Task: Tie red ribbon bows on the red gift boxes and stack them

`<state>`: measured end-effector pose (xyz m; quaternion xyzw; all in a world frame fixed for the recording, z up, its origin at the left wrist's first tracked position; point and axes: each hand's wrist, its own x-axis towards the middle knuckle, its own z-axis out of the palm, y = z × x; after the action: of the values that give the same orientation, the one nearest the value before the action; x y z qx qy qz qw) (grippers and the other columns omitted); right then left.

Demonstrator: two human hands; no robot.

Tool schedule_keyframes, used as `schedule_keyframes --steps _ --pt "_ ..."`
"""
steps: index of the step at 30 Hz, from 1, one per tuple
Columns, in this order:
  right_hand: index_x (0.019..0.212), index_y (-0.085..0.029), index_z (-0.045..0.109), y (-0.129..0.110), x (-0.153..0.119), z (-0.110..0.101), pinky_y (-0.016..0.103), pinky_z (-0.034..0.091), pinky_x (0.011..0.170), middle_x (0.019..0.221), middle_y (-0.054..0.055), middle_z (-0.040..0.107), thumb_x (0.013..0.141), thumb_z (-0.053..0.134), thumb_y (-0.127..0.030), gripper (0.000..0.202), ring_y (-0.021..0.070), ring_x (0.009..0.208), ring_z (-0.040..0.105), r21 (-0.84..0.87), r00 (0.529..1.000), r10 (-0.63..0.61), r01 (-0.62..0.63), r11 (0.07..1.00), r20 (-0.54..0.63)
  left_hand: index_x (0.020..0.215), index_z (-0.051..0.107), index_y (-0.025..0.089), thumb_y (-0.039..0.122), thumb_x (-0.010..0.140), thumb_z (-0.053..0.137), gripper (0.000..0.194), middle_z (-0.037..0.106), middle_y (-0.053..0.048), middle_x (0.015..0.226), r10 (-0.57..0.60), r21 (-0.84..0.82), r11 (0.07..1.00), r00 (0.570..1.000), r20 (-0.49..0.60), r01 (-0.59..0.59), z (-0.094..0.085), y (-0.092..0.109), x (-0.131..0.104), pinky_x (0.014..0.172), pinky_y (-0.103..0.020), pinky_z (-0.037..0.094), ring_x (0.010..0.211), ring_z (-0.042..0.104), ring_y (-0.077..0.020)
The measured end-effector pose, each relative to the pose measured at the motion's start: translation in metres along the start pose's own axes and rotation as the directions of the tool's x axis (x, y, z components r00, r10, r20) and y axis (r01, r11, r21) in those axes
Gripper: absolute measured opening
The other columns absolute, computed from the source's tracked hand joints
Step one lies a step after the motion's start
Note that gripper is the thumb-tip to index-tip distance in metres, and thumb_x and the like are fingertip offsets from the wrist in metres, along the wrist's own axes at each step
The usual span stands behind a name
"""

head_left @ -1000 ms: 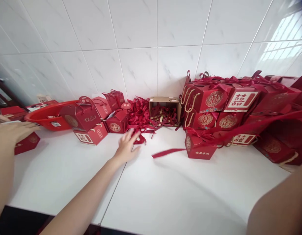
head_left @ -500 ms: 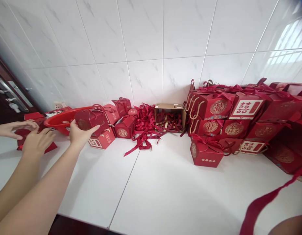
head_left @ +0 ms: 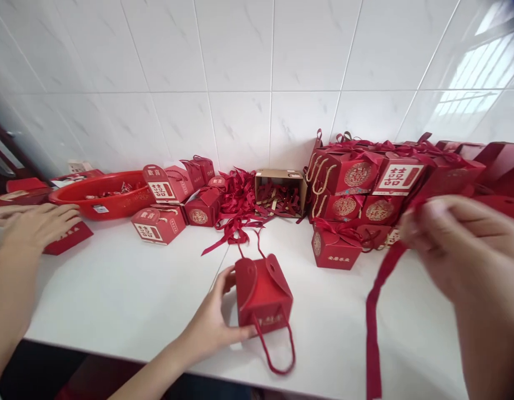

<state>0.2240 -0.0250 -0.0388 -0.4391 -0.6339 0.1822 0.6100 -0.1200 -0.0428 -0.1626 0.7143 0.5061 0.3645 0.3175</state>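
Observation:
My left hand (head_left: 210, 322) is closed on the left side of a red gift box (head_left: 265, 286) that sits on the table in front of me. The box has folded top flaps; one cord handle hangs over its near side and another sticks up at the back. At the right, my right hand (head_left: 465, 244) pinches a dark red ribbon (head_left: 377, 305), whose long tail dangles down. Blur softens the fingertips there.
Another person's hands (head_left: 35, 228) work at a red box on the far left, beside a red basin (head_left: 102, 194). Against the wall are several gift boxes (head_left: 159, 225), a ribbon heap (head_left: 238, 194), a cardboard box (head_left: 282, 174) of ribbon pieces and stacked tied boxes (head_left: 360, 175).
My left hand has brought the gift box from beside the basin to the table's middle. My right hand, with the ribbon, has risen into view at the right.

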Motion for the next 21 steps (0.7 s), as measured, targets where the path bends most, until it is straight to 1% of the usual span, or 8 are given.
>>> schedule_keyframes --steps 2,4,7,10,12,15,18,21 --pt "0.071 -0.021 0.060 0.000 -0.010 0.012 0.027 0.031 0.045 0.055 0.000 0.048 0.087 0.057 -0.045 0.028 0.0102 0.050 0.043 0.009 0.963 0.130 -0.136 0.991 0.234 0.140 0.016 0.033 0.035 0.064 0.079 0.099 0.036 -0.013 0.145 0.007 -0.046 0.999 0.993 0.116 -0.002 0.014 0.006 -0.004 0.108 -0.049 0.035 0.133 0.038 -0.0328" --pt "0.064 -0.019 0.056 0.004 -0.019 0.027 0.026 0.029 0.046 0.054 -0.001 0.045 0.085 0.056 -0.050 0.037 0.0096 0.049 0.038 -0.043 0.853 0.241 -0.250 0.967 0.462 0.141 0.016 0.031 0.033 0.063 0.080 0.101 0.033 -0.013 0.147 0.032 -0.100 0.995 0.982 0.183 -0.014 0.022 0.014 -0.004 0.110 -0.049 0.033 0.135 0.034 -0.0337" --pt "0.062 -0.018 0.051 0.013 -0.031 0.042 0.026 0.032 0.052 0.058 -0.001 0.045 0.085 0.052 -0.052 0.041 0.0105 0.055 0.040 -0.108 0.708 0.354 -0.368 0.923 0.611 0.145 0.009 0.031 0.037 0.063 0.080 0.108 0.025 -0.014 0.152 0.021 -0.145 0.989 0.965 0.260 0.018 0.025 0.023 0.000 0.112 -0.051 0.027 0.139 0.026 -0.0347" --pt "0.061 -0.017 0.049 0.020 -0.037 0.048 0.026 0.034 0.058 0.060 -0.001 0.046 0.085 0.053 -0.049 0.040 0.0111 0.059 0.042 -0.097 0.618 0.392 -0.454 0.886 0.681 0.147 -0.006 0.033 0.043 0.057 0.083 0.127 0.008 -0.011 0.157 0.014 -0.185 0.982 0.947 0.322 0.048 0.019 0.032 0.005 0.115 -0.053 0.017 0.144 0.011 -0.0342" --pt "0.061 -0.017 0.050 0.022 -0.037 0.050 0.027 0.034 0.059 0.060 -0.001 0.047 0.084 0.054 -0.047 0.038 0.0112 0.060 0.042 -0.082 0.587 0.406 -0.499 0.863 0.700 0.148 -0.002 0.031 0.045 0.063 0.078 0.118 0.004 -0.008 0.158 0.093 -0.255 0.967 0.937 0.335 -0.004 0.013 0.041 0.010 0.116 -0.051 0.012 0.144 0.006 -0.0329" --pt "0.061 -0.017 0.050 0.022 -0.034 0.052 0.027 0.033 0.056 0.059 -0.001 0.047 0.082 0.055 -0.044 0.035 0.0108 0.057 0.041 -0.104 0.548 0.448 -0.545 0.832 0.707 0.144 0.025 0.027 0.035 0.075 0.060 0.078 0.010 -0.003 0.158 0.174 -0.352 0.935 0.922 0.346 -0.044 0.007 0.059 0.018 0.115 -0.050 0.016 0.144 0.007 -0.0320" --pt "0.058 -0.017 0.047 0.019 -0.032 0.056 0.027 0.033 0.056 0.058 -0.003 0.043 0.082 0.054 -0.041 0.034 0.0104 0.056 0.039 -0.124 0.549 0.453 -0.532 0.837 0.703 0.124 0.050 0.028 0.019 0.065 0.050 0.060 0.020 0.005 0.155 0.117 -0.298 0.955 0.932 0.344 -0.010 0.003 0.077 0.026 0.116 -0.050 0.012 0.145 0.000 -0.0299" --pt "0.055 -0.018 0.044 0.018 -0.032 0.059 0.027 0.033 0.056 0.056 -0.003 0.041 0.082 0.053 -0.038 0.034 0.0100 0.056 0.038 -0.135 0.549 0.433 -0.500 0.856 0.715 0.111 0.054 0.029 0.014 0.057 0.043 0.057 0.029 0.007 0.152 0.080 -0.194 0.981 0.945 0.317 -0.018 0.003 0.088 0.031 0.117 -0.051 0.008 0.145 0.001 -0.0272"
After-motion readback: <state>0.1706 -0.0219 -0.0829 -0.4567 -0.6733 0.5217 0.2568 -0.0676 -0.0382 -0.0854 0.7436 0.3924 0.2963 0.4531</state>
